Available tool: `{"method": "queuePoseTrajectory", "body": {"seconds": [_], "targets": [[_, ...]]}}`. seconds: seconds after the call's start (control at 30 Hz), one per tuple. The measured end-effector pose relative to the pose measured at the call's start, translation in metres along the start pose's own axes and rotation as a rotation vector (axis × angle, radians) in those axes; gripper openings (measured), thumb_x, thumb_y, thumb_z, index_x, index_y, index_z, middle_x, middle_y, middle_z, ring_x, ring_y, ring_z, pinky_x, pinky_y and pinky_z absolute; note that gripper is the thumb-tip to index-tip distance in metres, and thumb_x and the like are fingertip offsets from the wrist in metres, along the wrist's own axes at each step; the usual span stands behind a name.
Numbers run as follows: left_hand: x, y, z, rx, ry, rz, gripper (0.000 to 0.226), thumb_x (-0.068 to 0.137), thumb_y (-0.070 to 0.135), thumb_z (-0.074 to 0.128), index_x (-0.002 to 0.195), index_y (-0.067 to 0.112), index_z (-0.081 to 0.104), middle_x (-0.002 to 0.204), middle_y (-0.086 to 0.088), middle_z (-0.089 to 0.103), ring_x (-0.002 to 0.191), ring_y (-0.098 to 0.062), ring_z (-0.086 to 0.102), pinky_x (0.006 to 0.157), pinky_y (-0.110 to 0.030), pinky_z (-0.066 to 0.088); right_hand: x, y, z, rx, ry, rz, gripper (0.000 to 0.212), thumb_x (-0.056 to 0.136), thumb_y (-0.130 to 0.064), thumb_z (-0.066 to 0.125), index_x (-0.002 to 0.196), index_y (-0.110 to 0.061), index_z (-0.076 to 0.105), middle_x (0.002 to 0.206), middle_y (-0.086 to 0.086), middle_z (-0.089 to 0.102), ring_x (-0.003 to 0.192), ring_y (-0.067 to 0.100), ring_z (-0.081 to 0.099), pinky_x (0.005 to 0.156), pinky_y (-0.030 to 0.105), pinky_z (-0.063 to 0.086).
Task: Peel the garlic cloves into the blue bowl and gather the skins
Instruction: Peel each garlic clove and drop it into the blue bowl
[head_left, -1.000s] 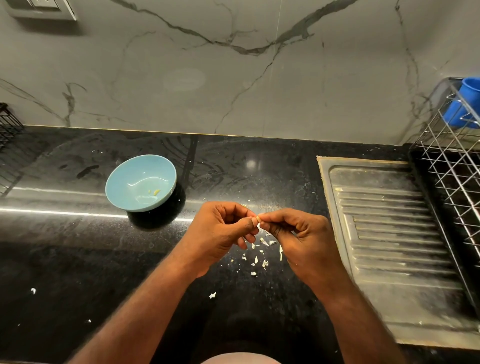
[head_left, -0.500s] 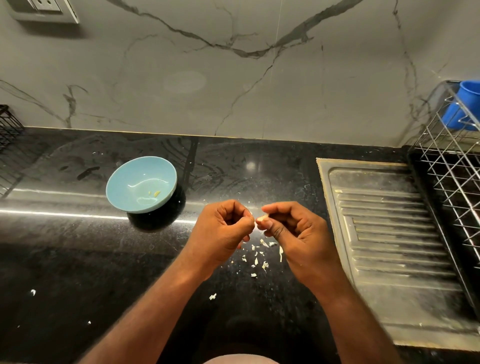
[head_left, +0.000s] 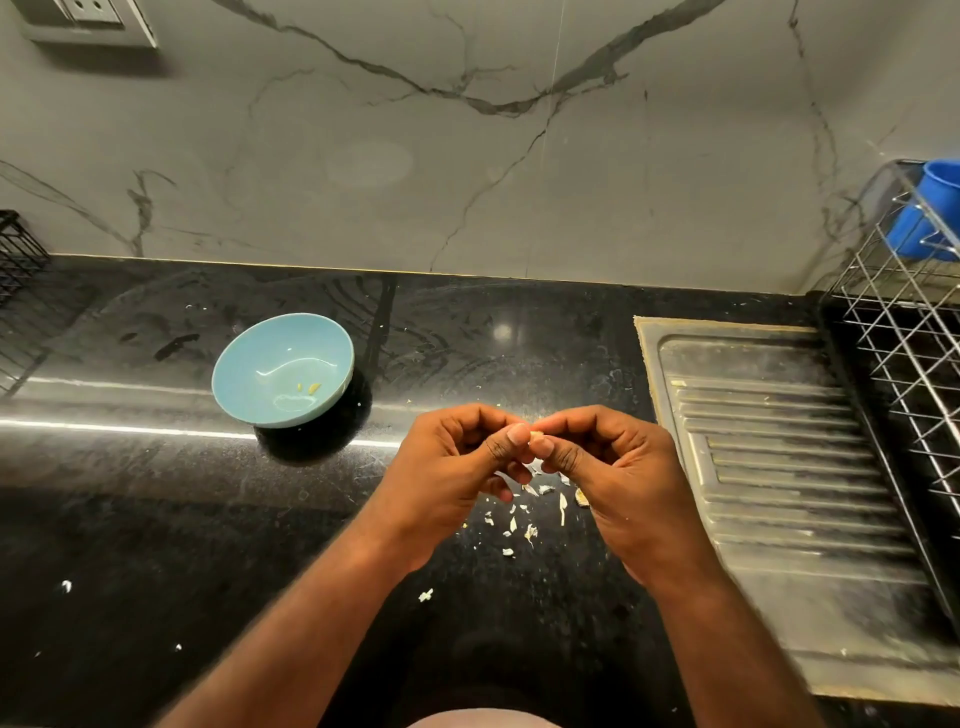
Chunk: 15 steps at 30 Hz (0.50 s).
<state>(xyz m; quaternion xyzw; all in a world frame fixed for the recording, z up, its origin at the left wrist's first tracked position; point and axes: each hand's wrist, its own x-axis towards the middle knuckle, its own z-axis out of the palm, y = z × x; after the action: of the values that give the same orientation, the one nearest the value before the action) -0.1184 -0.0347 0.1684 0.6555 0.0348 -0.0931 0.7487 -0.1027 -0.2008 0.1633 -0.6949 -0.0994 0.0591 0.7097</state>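
Here, head view. Risk: we judge the small garlic clove (head_left: 535, 435) could slip from the pinch and drop among the skins (head_left: 512, 524) on the counter (head_left: 156, 519), well short of the blue bowl (head_left: 249, 364). Position: we find it between the thumb tips of left hand (head_left: 447, 467) and right hand (head_left: 618, 478), both curled, pinching it.

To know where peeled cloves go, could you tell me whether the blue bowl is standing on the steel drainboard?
No, the blue bowl stands on the black counter, apart from the steel drainboard at the right.
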Motion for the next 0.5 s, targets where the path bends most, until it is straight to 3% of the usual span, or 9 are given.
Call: {"method": "queuePoseTrajectory", "body": {"seconds": [0.23, 0.5], "targets": [[-0.0005, 0.0052, 0.0058, -0.373, -0.069, -0.234, 0.014, 0.086, 0.018, 0.060, 0.086, 0.004, 0.063, 0.067, -0.005, 0.061, 0.055, -0.009, 0.057, 0.048, -0.015, 0.047, 0.0022, 0.0002, -0.0045, 0.016, -0.065, -0.031, 0.016, 0.081, -0.019, 0.069, 0.094, -0.011, 0.073, 0.085, -0.002, 0.075, 0.074, 0.012, 0.070, 0.069, 0.023, 0.056], [0.0001, 0.0033, 0.0097, -0.428, -0.041, -0.264, 0.018, 0.090, 0.020, 0.060, 0.094, 0.003, 0.063, 0.068, -0.002, 0.059, 0.056, -0.007, 0.056, 0.050, -0.015, 0.048, 0.0019, 0.0022, -0.0020, -0.069, -0.028, -0.105, 0.013, 0.086, -0.023, 0.069, 0.096, -0.017, 0.073, 0.087, -0.005, 0.075, 0.075, 0.012, 0.071, 0.069, 0.023, 0.056]]}}
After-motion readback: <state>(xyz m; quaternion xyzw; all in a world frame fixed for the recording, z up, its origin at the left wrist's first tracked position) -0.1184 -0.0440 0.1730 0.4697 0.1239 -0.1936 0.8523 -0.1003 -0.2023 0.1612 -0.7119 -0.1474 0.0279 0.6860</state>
